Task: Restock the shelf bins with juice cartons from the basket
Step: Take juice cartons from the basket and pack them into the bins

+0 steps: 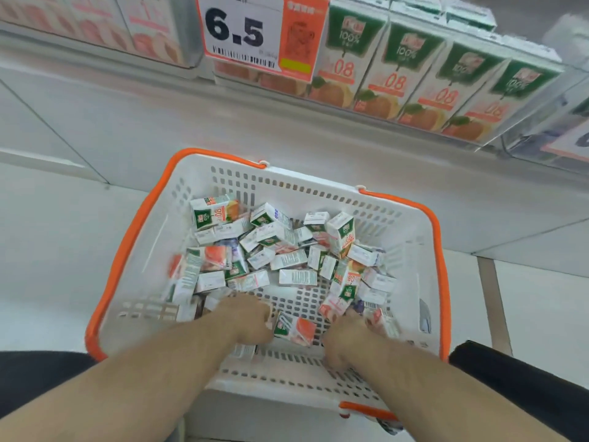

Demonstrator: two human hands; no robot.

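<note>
A white basket [318, 189] with orange handles stands on the floor, holding several small juice cartons [288, 260] in a loose pile. Both my hands reach down into its near end. My left hand [247, 317] is curled at a carton [294, 328] with a green and orange face lying between the two hands; the fingertips are hidden. My right hand [345, 338] is curled among cartons at the basket's right side, its fingers hidden under the hand. Above, a clear shelf bin [497, 137] holds a row of orange juice cartons [398, 68].
A price sign reading 6.5 [242, 30] hangs at the shelf front. Pink cartons [95, 23] fill the bin at upper left. White tiled floor [63, 250] surrounds the basket. Dark clothing [526, 384] shows at both lower corners.
</note>
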